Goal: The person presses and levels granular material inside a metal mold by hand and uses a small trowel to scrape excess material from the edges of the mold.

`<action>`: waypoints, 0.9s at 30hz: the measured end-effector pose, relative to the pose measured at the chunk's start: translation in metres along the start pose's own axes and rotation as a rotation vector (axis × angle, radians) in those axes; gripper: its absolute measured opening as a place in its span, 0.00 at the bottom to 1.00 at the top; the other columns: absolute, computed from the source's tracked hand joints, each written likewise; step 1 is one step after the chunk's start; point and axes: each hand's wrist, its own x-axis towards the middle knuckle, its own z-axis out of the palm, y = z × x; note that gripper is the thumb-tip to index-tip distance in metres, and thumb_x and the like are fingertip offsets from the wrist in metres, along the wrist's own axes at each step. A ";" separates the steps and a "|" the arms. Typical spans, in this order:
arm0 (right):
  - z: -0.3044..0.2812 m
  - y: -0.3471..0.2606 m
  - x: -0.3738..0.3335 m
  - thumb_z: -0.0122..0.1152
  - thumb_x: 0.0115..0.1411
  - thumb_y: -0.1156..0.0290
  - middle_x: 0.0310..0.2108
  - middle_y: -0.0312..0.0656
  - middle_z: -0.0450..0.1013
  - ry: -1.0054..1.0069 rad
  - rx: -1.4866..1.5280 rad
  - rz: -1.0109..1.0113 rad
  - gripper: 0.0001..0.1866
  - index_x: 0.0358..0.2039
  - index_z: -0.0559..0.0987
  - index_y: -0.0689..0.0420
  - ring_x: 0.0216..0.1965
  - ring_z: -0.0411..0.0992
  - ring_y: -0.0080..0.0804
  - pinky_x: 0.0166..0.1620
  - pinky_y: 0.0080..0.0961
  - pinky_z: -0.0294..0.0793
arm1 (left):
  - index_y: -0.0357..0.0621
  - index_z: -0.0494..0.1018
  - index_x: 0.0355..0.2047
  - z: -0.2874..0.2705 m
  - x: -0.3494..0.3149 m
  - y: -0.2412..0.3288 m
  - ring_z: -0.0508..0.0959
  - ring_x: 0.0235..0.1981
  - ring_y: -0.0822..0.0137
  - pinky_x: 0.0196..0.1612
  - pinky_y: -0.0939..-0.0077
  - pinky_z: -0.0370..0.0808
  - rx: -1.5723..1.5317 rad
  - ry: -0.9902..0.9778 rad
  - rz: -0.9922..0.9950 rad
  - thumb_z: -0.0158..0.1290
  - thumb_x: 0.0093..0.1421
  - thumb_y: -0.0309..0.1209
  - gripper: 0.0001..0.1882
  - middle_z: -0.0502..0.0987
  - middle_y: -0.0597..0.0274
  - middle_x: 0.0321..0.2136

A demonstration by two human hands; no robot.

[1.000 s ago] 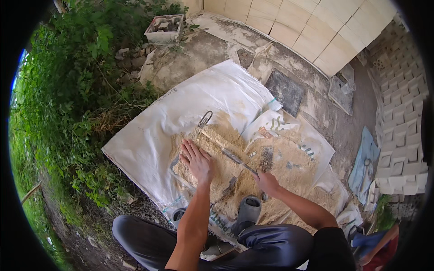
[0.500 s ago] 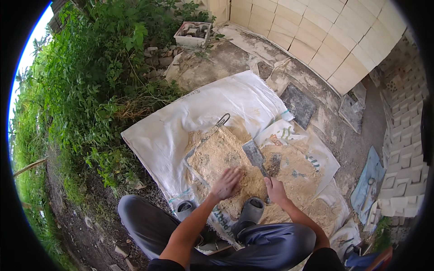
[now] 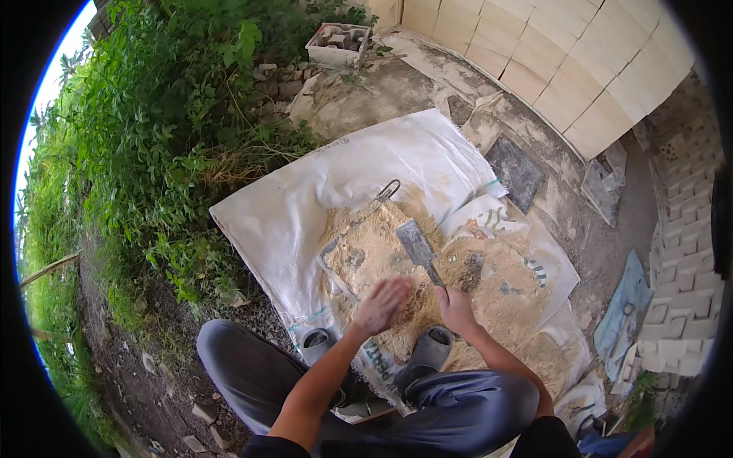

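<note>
My right hand (image 3: 456,309) grips the handle of a flat trowel (image 3: 414,240) with a grey rectangular blade. The blade lies over a square mould (image 3: 334,267) heaped with tan sandy powder (image 3: 366,238); most of the mould's edges are buried. A bent metal loop (image 3: 389,188) sticks out at its far corner. My left hand (image 3: 384,305) is spread palm down at the mould's near edge, on or just above the powder, its fingertips slightly blurred. Whether it presses down, I cannot tell.
White woven sacks (image 3: 294,191) lie under the powder, my shoes at their near edge. A dark square plate (image 3: 515,172) rests beyond them. Pale blocks (image 3: 679,305) are stacked at right, tiles (image 3: 565,84) behind. Green plants (image 3: 168,153) fill the left; a white box (image 3: 338,44) stands far back.
The trowel blade has moved left and a little away from me, further over the mould. My left hand remains near the mould's front edge, shifted slightly. The whole view has tilted a little.
</note>
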 end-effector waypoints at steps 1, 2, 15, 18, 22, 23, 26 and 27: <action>0.005 -0.008 0.000 0.45 0.67 0.58 0.17 0.56 0.66 -0.037 -0.035 0.012 0.21 0.27 0.70 0.64 0.23 0.67 0.56 0.28 0.44 0.64 | 0.44 0.47 0.66 0.000 -0.002 -0.015 0.46 0.69 0.59 0.68 0.52 0.40 0.027 -0.026 -0.387 0.34 0.66 0.42 0.31 0.46 0.55 0.68; 0.005 -0.006 -0.004 0.46 0.66 0.57 0.18 0.61 0.68 -0.058 -0.080 0.049 0.20 0.29 0.70 0.64 0.26 0.70 0.63 0.29 0.49 0.66 | 0.44 0.47 0.66 -0.012 -0.006 -0.010 0.45 0.69 0.59 0.68 0.51 0.38 0.160 0.217 -0.512 0.34 0.66 0.43 0.31 0.45 0.56 0.68; 0.043 0.005 -0.019 0.48 0.66 0.60 0.15 0.61 0.67 -0.224 -0.169 0.035 0.18 0.30 0.69 0.64 0.21 0.69 0.61 0.24 0.49 0.65 | 0.33 0.54 0.62 -0.008 0.005 -0.036 0.49 0.67 0.48 0.67 0.61 0.47 -0.042 0.669 -0.702 0.37 0.65 0.29 0.26 0.52 0.48 0.65; 0.040 -0.002 -0.023 0.47 0.66 0.58 0.15 0.60 0.67 -0.105 -0.108 -0.039 0.19 0.31 0.70 0.65 0.21 0.69 0.61 0.25 0.50 0.65 | 0.32 0.54 0.62 -0.013 0.006 -0.033 0.49 0.67 0.47 0.67 0.61 0.47 -0.038 0.677 -0.690 0.37 0.65 0.30 0.26 0.52 0.47 0.65; 0.050 0.028 -0.032 0.47 0.66 0.57 0.16 0.60 0.68 -0.118 -0.264 -0.019 0.20 0.30 0.70 0.64 0.22 0.69 0.61 0.25 0.49 0.65 | 0.31 0.55 0.62 -0.017 0.010 -0.031 0.49 0.66 0.47 0.67 0.61 0.48 -0.067 0.709 -0.666 0.37 0.64 0.30 0.26 0.53 0.47 0.64; 0.052 0.028 -0.030 0.48 0.66 0.59 0.16 0.59 0.68 -0.140 -0.384 -0.055 0.19 0.29 0.69 0.65 0.21 0.68 0.60 0.24 0.47 0.64 | 0.31 0.55 0.62 -0.014 0.008 -0.031 0.50 0.66 0.47 0.67 0.61 0.48 -0.057 0.695 -0.671 0.37 0.64 0.29 0.26 0.53 0.47 0.64; 0.043 0.024 -0.026 0.47 0.66 0.58 0.15 0.59 0.67 -0.239 -0.268 -0.021 0.19 0.30 0.69 0.65 0.21 0.69 0.61 0.24 0.48 0.64 | 0.31 0.54 0.62 -0.006 0.004 -0.035 0.50 0.66 0.47 0.67 0.61 0.48 -0.040 0.675 -0.690 0.37 0.64 0.29 0.26 0.53 0.47 0.64; 0.037 0.015 -0.026 0.47 0.66 0.58 0.15 0.59 0.67 -0.240 -0.268 -0.023 0.19 0.30 0.69 0.65 0.21 0.69 0.61 0.24 0.48 0.64 | 0.31 0.54 0.62 -0.006 0.003 -0.035 0.50 0.66 0.47 0.67 0.61 0.48 -0.037 0.666 -0.704 0.37 0.64 0.29 0.26 0.53 0.47 0.65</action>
